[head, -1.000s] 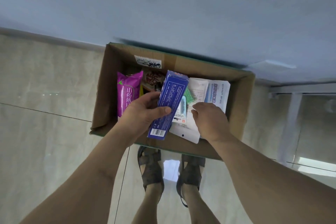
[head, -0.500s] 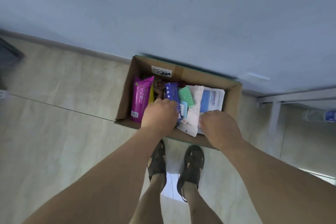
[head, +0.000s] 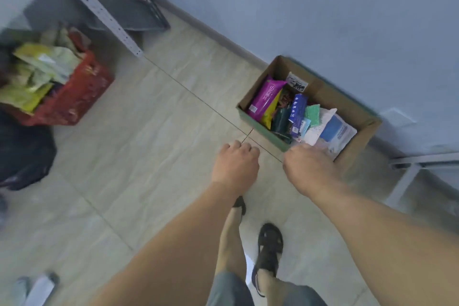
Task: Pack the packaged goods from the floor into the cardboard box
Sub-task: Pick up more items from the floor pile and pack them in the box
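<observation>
One cardboard box (head: 352, 104) on the floor by the wall, holding a magenta pouch (head: 267, 97), blue carton (head: 298, 113), green packet (head: 312, 112), white-blue packs; print too blurred to read. Left hand (head: 236, 164) and right hand (head: 308, 169) loosely curled, holding nothing, near box front. One red basket (head: 74, 97) of packets far left
</observation>
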